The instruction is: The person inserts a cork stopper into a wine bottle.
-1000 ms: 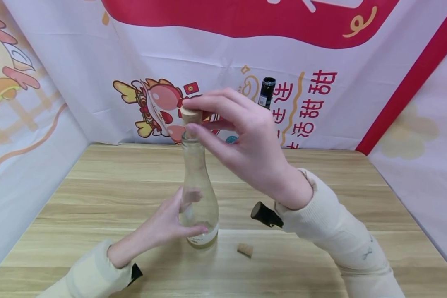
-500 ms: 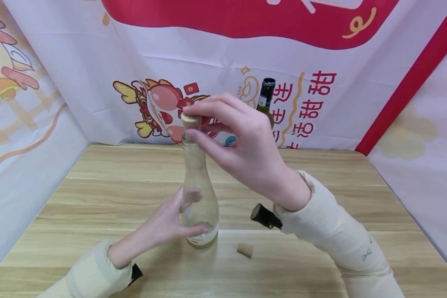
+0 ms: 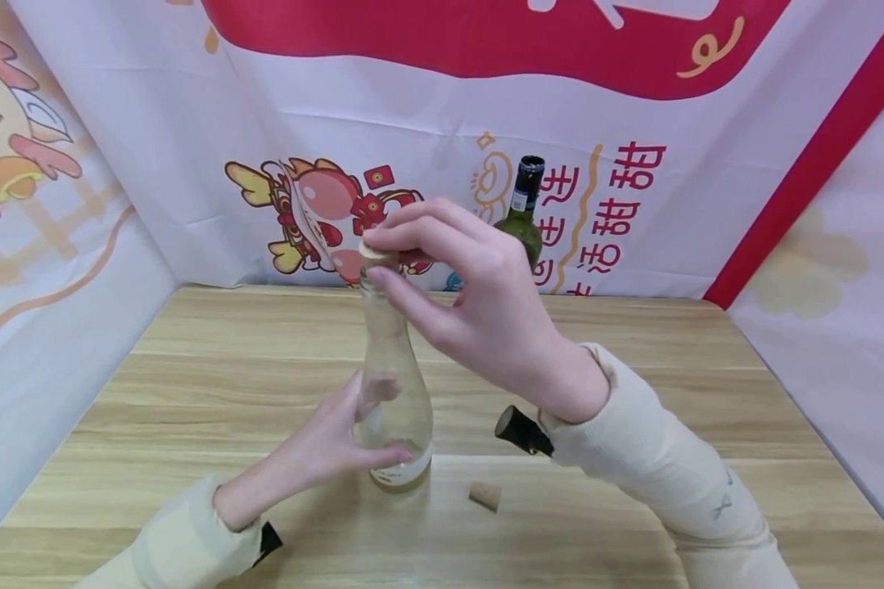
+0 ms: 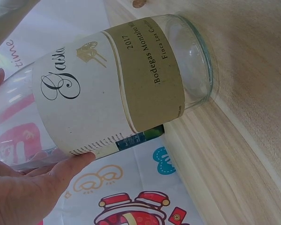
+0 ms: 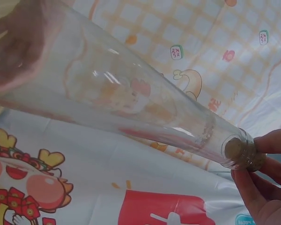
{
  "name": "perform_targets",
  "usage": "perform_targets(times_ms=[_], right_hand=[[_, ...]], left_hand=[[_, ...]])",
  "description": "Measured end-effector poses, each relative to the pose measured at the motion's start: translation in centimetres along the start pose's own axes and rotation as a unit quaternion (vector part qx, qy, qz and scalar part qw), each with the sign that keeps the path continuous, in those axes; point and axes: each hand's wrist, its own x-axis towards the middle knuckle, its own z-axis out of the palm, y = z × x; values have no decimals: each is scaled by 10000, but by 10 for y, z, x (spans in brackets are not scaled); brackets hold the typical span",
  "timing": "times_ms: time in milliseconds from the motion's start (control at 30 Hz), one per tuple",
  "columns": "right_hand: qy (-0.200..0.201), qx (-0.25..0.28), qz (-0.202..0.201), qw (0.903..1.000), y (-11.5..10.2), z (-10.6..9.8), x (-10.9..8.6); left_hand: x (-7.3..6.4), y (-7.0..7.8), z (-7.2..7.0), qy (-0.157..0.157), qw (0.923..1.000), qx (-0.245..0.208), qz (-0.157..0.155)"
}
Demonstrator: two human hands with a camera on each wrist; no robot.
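The tall, clear glass bottle with a white-and-gold paper label (image 3: 401, 409) stands upright on the pale wood-grain table (image 3: 597, 532), its base on the boards. The person's left hand (image 3: 320, 442) holds its lower body, thumb on one side and fingers on the other; the spread is wide, presumably to suit the girth and steady the glass against load from above. The right hand (image 3: 489, 303) keeps a narrow pinch on the light-brown cork stopper (image 3: 377, 255), thumb at the side and a fingertip at the top edge, a placing that appears suited to both guiding and pressing. The stopper sits in the bottle's mouth: its lower end shows through the neck glass in the right wrist view, its top above the rim. A short, tan loose cork (image 3: 484, 494) lies on the table near the base, touched by neither hand. A dark-green glass bottle (image 3: 523, 225) stands behind, partly hidden by the right hand.
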Motion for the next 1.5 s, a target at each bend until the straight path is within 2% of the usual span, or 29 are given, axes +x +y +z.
perform_targets(times_ms=[100, 267, 367, 433, 467, 667, 733, 833, 900, 1033, 1100, 1233, 1500], right_hand=[[-8, -85, -66, 9999, -12, -5, 4], [116, -145, -234, 9996, -83, -32, 31], [104, -228, -225, 9994, -111, -41, 41], [97, -168, -239, 9995, -105, -40, 38], [122, -138, -281, 9994, -95, -37, 34], [-205, 50, -202, 9996, -18, -13, 6], [-354, 326, -73, 9988, -13, -13, 6], [-398, 635, -29, 9972, -26, -20, 9], [-440, 927, 138, 9946, -43, -29, 12], [-521, 890, 463, 9936, -65, -38, 11], [-573, 922, 797, 9909, -75, -41, 9], [-677, 789, 990, 9896, -91, -44, 2], [-1180, 924, 1448, 9780, -90, -31, -26]], left_hand=[[0, -1, 0, -6, 10000, -12, -3], [0, -1, 0, -11, 10000, -18, -6], [0, -2, 0, 6, 10000, -3, 26], [0, -2, 0, 7, 10000, -5, 50], [0, -2, 0, 3, 10000, -6, 57], [-1, -3, 1, 37, 9999, 86, 144], [-1, -4, 1, 33, 9998, 65, 177], [-1, -5, 1, -7, 9998, 46, 176], [-1, -5, 1, -24, 10000, 15, 94], [-2, -4, 0, -60, 10000, -10, -2], [-2, -4, 0, -79, 10000, 5, -16], [-2, -4, 0, -118, 9999, -1, -49], [-4, -15, 1, -307, 9990, 92, -308]])
